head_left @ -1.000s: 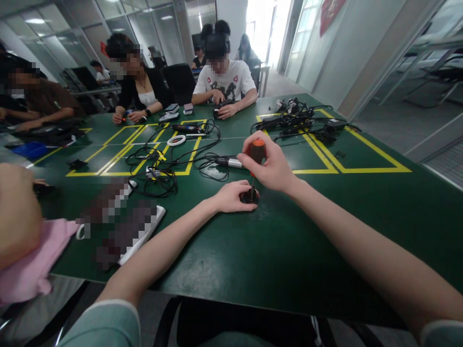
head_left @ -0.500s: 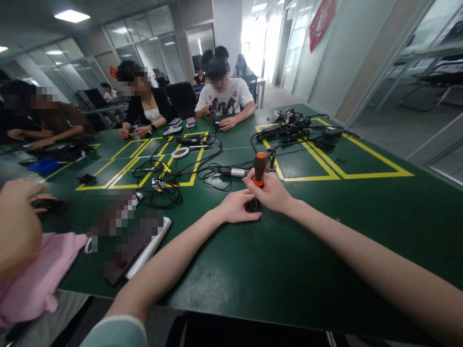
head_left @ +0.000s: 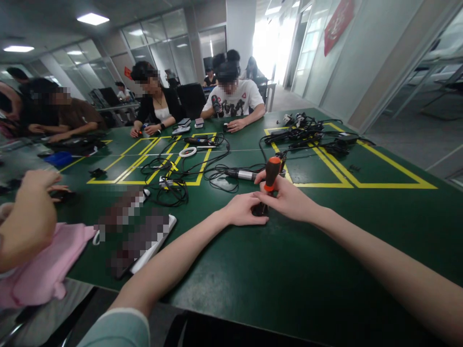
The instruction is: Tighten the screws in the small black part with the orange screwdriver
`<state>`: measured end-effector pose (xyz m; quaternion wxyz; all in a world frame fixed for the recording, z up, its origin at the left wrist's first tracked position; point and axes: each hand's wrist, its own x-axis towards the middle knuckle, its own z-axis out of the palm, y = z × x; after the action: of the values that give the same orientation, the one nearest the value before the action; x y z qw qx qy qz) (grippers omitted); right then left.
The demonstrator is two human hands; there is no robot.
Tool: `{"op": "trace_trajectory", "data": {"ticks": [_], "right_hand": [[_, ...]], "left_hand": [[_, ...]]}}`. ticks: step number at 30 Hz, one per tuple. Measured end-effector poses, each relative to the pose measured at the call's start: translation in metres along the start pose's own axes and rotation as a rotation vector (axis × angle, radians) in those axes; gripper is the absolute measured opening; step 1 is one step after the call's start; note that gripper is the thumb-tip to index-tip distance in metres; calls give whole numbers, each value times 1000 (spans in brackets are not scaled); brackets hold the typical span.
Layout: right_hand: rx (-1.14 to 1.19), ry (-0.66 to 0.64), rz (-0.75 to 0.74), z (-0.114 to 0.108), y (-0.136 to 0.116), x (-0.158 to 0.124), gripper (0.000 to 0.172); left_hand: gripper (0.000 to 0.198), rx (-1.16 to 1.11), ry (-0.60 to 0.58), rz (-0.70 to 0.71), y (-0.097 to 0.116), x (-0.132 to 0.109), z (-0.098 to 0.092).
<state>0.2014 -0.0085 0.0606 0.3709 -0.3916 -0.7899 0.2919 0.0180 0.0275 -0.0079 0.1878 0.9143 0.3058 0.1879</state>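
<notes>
My right hand [head_left: 291, 196] is closed around a screwdriver [head_left: 272, 173] with an orange and black handle, held nearly upright and leaning slightly right. Its shaft points down at a small black part [head_left: 259, 209] on the green table [head_left: 289, 270]. Fingers and thumb of my left hand [head_left: 241, 209] grip that black part from the left and press it to the tabletop. The two hands touch each other. Most of the part is hidden by my fingers, so its kind does not show. Just behind my hands lies a black and silver cylindrical tool [head_left: 241, 174] with a cord.
Tangled black cables [head_left: 300, 132] lie at the back right, small screws [head_left: 354, 167] nearby. A white tape ring [head_left: 187, 152] and more cords lie left of centre. Phones [head_left: 141, 246] lie by my left forearm. A co-worker's arm [head_left: 31, 217] reaches in at far left; others sit opposite.
The camera view has shifted, so the whole scene sits further right. The screwdriver leans a little more to the right. Both hands keep their hold.
</notes>
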Motion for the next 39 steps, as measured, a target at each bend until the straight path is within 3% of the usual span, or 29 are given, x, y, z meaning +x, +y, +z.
{"op": "trace_trajectory", "data": {"ticks": [4, 13, 21, 39], "right_hand": [[31, -25, 44, -4, -5, 2, 22], [196, -66, 179, -9, -6, 3, 39], [181, -81, 153, -12, -13, 5, 57], [252, -129, 137, -17, -13, 7, 50]], "left_hand": [[27, -24, 5, 22, -2, -2, 0], [29, 0, 20, 39, -2, -4, -3], [23, -20, 7, 9, -2, -5, -5], [29, -16, -10, -8, 0, -4, -8]]}}
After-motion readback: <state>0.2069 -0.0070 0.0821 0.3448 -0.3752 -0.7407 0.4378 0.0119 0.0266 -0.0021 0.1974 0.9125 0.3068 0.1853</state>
